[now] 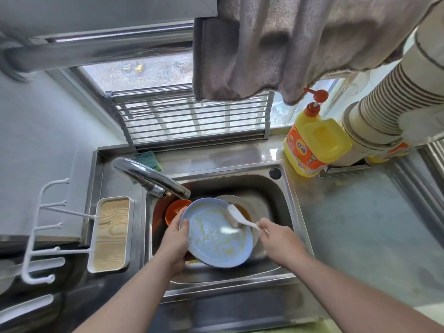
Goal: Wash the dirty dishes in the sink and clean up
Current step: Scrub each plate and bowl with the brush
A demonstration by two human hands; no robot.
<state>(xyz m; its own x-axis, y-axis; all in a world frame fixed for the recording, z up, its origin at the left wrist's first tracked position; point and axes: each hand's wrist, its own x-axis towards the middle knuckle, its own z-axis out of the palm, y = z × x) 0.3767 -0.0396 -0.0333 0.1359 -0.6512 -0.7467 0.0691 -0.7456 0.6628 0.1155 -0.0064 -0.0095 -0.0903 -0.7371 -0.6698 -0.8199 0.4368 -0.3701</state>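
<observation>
A light blue plate [216, 236] smeared with yellowish residue is tilted above the steel sink [286, 195]. My left hand [175, 246] grips its left rim, thumb on the face. My right hand [278, 243] pinches the handle of a white spoon [237, 216] whose bowl lies over the plate's upper right edge. Under the plate sit a small orange bowl [174, 210] and a pale plate [252, 207] holding brown sauce. The faucet [153, 176] reaches over the sink from the left; no water is seen running.
A yellow pump bottle of dish soap [314, 145] stands at the sink's back right. A green sponge [149, 158] lies behind the faucet. A white tray with a wooden base [111, 234] sits left of the sink. A grey towel [276, 44] hangs overhead. Steel counter [360, 224] extends right.
</observation>
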